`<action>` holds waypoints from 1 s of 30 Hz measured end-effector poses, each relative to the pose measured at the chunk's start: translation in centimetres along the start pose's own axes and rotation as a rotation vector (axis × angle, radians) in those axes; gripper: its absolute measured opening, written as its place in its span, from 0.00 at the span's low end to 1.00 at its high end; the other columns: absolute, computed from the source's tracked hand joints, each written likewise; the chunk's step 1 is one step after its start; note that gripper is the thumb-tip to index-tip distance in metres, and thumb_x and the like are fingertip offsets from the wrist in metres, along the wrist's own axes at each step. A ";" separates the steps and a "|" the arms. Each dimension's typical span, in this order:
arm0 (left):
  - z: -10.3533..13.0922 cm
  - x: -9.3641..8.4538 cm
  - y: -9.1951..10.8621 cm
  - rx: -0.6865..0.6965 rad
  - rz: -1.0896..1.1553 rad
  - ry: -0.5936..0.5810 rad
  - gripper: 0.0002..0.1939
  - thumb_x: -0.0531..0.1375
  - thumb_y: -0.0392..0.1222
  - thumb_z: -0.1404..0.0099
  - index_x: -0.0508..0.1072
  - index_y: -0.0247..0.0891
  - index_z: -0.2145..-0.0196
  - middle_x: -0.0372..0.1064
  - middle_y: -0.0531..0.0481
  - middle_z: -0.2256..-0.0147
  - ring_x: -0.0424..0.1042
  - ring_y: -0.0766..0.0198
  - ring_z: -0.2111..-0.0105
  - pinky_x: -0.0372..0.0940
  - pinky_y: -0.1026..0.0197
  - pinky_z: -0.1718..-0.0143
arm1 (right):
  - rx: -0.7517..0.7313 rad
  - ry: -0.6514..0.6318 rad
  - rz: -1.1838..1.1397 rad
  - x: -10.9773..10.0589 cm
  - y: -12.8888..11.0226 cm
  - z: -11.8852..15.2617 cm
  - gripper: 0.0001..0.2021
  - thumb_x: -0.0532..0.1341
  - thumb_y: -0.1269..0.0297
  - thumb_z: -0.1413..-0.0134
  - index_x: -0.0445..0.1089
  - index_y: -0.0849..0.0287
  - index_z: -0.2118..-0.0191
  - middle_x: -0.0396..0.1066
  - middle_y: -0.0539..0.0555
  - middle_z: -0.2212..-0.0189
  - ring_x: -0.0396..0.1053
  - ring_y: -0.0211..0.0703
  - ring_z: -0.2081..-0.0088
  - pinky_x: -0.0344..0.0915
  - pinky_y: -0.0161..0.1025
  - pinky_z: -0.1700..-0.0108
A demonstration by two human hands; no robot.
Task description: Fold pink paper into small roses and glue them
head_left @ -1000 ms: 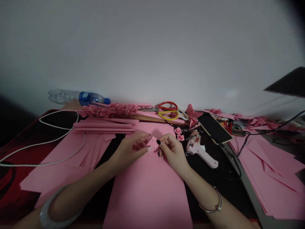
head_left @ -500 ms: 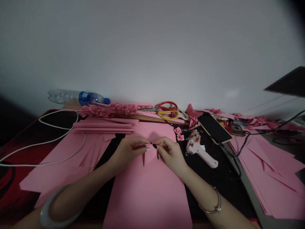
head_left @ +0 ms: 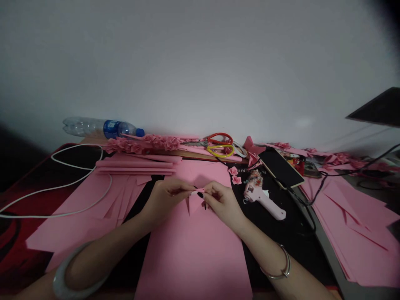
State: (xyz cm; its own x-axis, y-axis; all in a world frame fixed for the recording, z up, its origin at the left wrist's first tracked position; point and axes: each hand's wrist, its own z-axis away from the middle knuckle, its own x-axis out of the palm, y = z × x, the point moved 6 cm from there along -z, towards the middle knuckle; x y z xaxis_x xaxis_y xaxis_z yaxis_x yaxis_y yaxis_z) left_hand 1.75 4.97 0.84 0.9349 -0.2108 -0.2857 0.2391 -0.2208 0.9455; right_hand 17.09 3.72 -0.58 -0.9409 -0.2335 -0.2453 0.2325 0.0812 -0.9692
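Paper [head_left: 195,205]: one small pink piece, folded, upper edge creased into a narrow strip, pointed flap hanging below. Location: above a large pink sheet [head_left: 193,258] that lies over a black mat [head_left: 290,246]. Obscured: upper corners, behind the fingers; finer folds, too small to make out; near end of the sheet, cut off by the frame. Hands, two, close together: left hand [head_left: 165,199] pinched on the paper's left end; right hand [head_left: 224,204] pinched on its right, thumbnail dark.
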 end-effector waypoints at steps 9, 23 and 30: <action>0.2 0.2 0.6 0.066 -0.078 -0.020 0.05 0.61 0.37 0.41 0.78 0.39 0.71 0.75 0.51 0.73 0.69 0.68 0.74 0.61 0.67 0.73 | 0.003 -0.032 -0.029 0.0 -0.6 0.2 0.10 0.58 0.60 0.45 0.62 0.59 0.73 0.61 0.46 0.83 0.58 0.32 0.81 0.55 0.30 0.78; 0.2 0.7 0.4 -0.037 0.062 -0.069 0.06 0.61 0.38 0.42 0.76 0.35 0.74 0.73 0.51 0.75 0.69 0.67 0.74 0.61 0.67 0.73 | -0.013 -0.048 -0.040 -0.1 -0.8 0.4 0.15 0.55 0.57 0.42 0.60 0.59 0.76 0.57 0.45 0.82 0.56 0.32 0.80 0.53 0.31 0.78; 0.1 0.3 -0.5 -0.121 0.215 -0.010 0.05 0.62 0.39 0.44 0.75 0.35 0.74 0.75 0.49 0.72 0.72 0.64 0.71 0.67 0.63 0.67 | -0.006 -0.022 -0.041 -0.4 -0.9 0.0 0.19 0.47 0.52 0.38 0.59 0.58 0.74 0.58 0.46 0.83 0.55 0.33 0.82 0.52 0.32 0.78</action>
State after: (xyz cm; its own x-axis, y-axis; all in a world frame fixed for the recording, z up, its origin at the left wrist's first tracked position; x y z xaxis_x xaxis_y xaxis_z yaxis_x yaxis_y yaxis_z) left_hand 1.89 4.94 0.23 0.9652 -0.2500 -0.0766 0.0651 -0.0539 0.9964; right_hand 17.31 3.73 0.42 -0.9441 -0.2579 -0.2056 0.1920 0.0769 -0.9784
